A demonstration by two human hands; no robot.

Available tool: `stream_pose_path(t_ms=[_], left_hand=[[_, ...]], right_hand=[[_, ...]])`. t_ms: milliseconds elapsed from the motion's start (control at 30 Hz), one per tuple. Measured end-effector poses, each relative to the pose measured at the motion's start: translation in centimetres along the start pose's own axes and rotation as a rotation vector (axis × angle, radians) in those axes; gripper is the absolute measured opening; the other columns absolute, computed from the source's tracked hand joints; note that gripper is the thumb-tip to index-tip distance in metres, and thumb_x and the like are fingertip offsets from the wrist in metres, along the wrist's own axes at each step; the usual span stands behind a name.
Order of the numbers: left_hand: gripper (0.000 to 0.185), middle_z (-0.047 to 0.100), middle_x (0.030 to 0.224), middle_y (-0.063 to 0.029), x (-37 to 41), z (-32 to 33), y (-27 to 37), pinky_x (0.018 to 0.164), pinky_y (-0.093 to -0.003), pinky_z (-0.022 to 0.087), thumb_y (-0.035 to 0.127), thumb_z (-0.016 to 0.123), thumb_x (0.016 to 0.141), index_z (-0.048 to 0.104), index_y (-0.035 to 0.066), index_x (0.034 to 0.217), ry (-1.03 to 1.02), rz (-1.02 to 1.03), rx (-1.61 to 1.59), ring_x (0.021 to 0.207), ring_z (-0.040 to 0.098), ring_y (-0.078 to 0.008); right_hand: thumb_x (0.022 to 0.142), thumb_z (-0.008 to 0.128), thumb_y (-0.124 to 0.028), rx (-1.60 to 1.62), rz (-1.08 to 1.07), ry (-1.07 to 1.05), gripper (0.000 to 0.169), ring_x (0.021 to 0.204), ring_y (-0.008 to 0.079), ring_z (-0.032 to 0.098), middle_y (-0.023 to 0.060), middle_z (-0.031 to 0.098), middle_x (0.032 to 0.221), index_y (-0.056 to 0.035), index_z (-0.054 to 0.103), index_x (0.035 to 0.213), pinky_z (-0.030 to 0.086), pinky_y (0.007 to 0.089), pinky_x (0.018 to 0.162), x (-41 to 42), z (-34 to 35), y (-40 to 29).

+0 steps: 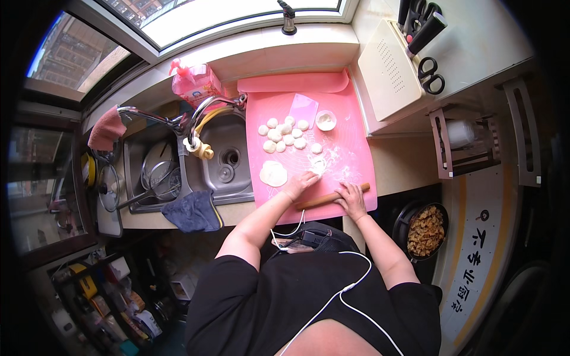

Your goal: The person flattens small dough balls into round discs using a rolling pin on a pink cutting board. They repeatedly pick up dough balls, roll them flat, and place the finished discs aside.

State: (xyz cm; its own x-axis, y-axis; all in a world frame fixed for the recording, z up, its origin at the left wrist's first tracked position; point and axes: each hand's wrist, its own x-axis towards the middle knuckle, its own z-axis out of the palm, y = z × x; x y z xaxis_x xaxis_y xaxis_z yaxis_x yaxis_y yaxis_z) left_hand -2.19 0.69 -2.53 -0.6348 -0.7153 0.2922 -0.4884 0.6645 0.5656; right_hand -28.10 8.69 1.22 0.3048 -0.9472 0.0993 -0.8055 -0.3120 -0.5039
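My right hand (352, 201) lies over the wooden rolling pin (323, 200), gripping it toward its right end. The pin rests on a pink silicone pastry mat (307, 215). With fingers together, my left hand (302, 183) reaches to a floury piece of dough (319, 165); whether the fingertips pinch it is unclear. A flattened dough wrapper (273, 173) lies left of that hand. Farther back sit several small dough balls (288, 139), with a single dough ball (316, 148) apart to the right. Loose flour (345, 171) is scattered around the work spot.
Behind the dough are a bowl of flour (326, 120) and a pale pink dough scraper (304, 109). A steel sink (209, 173) with a faucet (202, 111) borders the mat. A dark cloth (192, 211) drapes over the counter edge. At right, a pan of browned food (425, 231) stands on the stove.
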Motion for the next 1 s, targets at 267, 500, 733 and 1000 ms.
stream_pose_path(t_ms=[267,500,733,1000], left_hand=[[0.025,0.073,0.096,-0.0134,0.3,2.3,1.1,0.08,-0.0299,0.058,0.0,0.073,0.084,0.067,0.0,0.108,0.095,-0.837,-0.882,0.086,0.07,-0.0149],[0.023,0.071,0.085,-0.0156,2.1,0.7,3.1,0.072,-0.0333,0.055,0.003,0.072,0.079,0.068,0.0,0.102,-0.021,-0.637,-0.501,0.078,0.07,-0.0236],[0.012,0.066,0.087,-0.0186,3.7,0.3,2.3,0.076,-0.0433,0.052,0.01,0.065,0.081,0.068,0.002,0.088,-0.141,-0.479,-0.235,0.085,0.065,-0.0367],[0.008,0.061,0.077,-0.0185,4.4,0.8,1.4,0.067,-0.0422,0.05,0.006,0.067,0.078,0.061,0.002,0.08,-0.106,-0.366,-0.303,0.075,0.063,-0.0367]], right_hand=[[0.07,0.079,-0.029,0.036,-0.086,-0.034,0.042,0.115,0.0304,0.054,0.0092,0.06,0.12,-0.0132,0.069,0.107,0.038,0.0454,0.103,2.9,-0.6,0.9],[0.087,0.058,-0.024,-0.207,0.403,-0.027,0.071,0.145,0.0375,0.024,0.019,0.028,0.158,-0.0044,0.033,0.15,0.02,0.0486,0.118,5.7,2.1,-0.9],[0.09,0.051,-0.028,-0.39,0.393,-0.045,0.068,0.147,0.0378,0.022,0.0148,0.029,0.158,-0.0135,0.031,0.154,0.013,0.0537,0.12,11.2,3.3,-1.5],[0.088,0.054,-0.028,-0.395,0.326,-0.108,0.072,0.145,0.0366,0.025,0.0154,0.03,0.157,-0.0094,0.03,0.153,0.015,0.0538,0.12,5.6,3.3,-0.5]])
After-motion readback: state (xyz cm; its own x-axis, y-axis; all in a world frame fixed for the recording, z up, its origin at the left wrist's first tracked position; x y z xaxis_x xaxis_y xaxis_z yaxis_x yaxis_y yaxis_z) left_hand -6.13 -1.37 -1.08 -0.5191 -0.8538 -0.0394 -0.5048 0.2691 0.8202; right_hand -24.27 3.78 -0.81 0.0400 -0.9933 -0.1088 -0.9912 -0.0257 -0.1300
